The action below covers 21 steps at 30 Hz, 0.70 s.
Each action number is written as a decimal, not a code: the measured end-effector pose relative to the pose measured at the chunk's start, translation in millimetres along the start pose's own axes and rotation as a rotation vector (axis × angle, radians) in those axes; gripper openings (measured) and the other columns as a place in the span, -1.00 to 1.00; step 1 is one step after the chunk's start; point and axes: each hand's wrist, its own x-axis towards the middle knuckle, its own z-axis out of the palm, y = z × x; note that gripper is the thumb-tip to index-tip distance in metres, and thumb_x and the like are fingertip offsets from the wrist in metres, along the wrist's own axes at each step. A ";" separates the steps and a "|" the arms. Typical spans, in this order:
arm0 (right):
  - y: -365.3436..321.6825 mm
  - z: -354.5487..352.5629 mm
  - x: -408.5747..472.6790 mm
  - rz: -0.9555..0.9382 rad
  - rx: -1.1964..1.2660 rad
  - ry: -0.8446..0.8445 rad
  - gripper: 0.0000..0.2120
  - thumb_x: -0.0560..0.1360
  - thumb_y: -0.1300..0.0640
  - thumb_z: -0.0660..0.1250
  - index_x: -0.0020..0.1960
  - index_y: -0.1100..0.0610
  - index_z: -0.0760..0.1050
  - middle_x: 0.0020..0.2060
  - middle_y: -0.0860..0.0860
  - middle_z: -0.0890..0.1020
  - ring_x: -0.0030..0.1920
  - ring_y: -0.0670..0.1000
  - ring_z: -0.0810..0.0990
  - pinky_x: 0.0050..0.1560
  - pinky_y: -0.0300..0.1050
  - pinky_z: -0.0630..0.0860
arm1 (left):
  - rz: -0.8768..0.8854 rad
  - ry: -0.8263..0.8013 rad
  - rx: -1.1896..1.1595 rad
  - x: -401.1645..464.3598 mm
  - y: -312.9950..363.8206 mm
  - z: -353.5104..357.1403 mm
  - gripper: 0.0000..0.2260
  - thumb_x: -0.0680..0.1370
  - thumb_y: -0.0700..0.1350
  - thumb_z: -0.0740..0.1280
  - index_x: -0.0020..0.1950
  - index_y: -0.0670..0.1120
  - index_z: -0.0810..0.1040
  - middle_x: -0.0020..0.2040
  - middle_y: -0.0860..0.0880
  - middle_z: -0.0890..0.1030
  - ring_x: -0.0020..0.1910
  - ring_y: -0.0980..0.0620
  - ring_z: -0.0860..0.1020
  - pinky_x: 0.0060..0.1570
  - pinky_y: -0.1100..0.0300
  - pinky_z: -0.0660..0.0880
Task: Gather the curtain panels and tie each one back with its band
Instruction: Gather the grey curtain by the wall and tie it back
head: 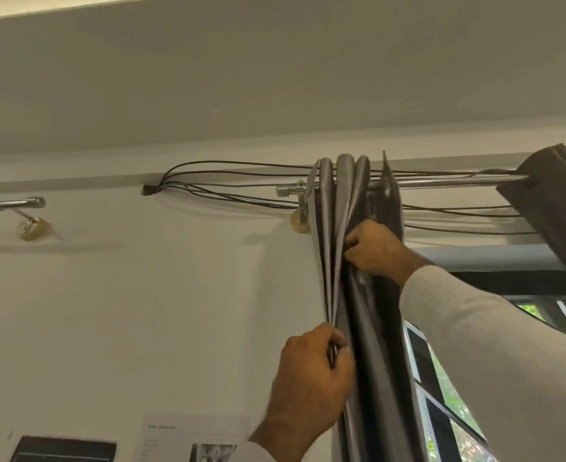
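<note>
A grey curtain panel [348,201] hangs bunched in tight vertical folds from a metal rod [441,182] right of centre in the frame, its top pleats standing above the rod and its length running down to the bottom edge. The left hand [311,378], low and centre, is curled round the outer folds at the panel's left edge, pinching them between thumb and fingers. The right hand [375,248], higher and just right of the folds, grips the fabric not far below the rod with bent fingers, its pale knitted sleeve [495,361] reaching in from the lower right. A second, darker panel [555,201] hangs gathered at the far right of the same rod. Several thin dark cables [228,181] run from a hole in the wall across behind the pleats. A window [448,395] shows at lower right with greenery beyond. Another rod end [11,203] sits at the left edge, and printed sheets [188,438] are stuck to the wall along the bottom
</note>
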 end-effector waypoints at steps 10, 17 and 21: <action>10.7 -5.5 -21.7 0.037 0.339 -0.048 -0.86 0.57 0.34 0.43 0.05 0.21 0.74 -0.17 0.15 0.74 -0.30 0.00 0.69 -0.42 -0.31 0.55 | -0.139 0.012 0.334 4.5 34.0 25.4 -0.71 0.59 0.22 0.43 0.04 0.02 0.51 -0.05 0.04 0.63 -0.06 0.01 0.60 -0.04 0.09 0.57; 59.1 -30.4 -49.7 0.162 -0.187 0.529 -0.51 0.53 -0.08 0.45 0.39 0.06 0.45 0.32 0.16 0.52 0.29 0.25 0.52 0.24 0.22 0.53 | -0.104 0.042 0.302 -0.7 37.5 30.7 -0.87 0.63 0.07 0.38 -0.04 0.06 0.50 -0.23 0.08 0.57 -0.25 0.08 0.56 -0.24 0.20 0.53; 96.5 -43.1 -54.1 0.460 -0.102 0.328 -0.37 0.48 -0.08 0.51 0.41 0.20 0.42 0.31 0.26 0.53 0.28 0.34 0.54 0.23 0.26 0.55 | -0.104 0.037 0.282 -1.6 31.6 27.4 -0.88 0.67 0.04 0.39 -0.03 0.12 0.49 -0.25 0.14 0.56 -0.31 0.16 0.55 -0.30 0.38 0.43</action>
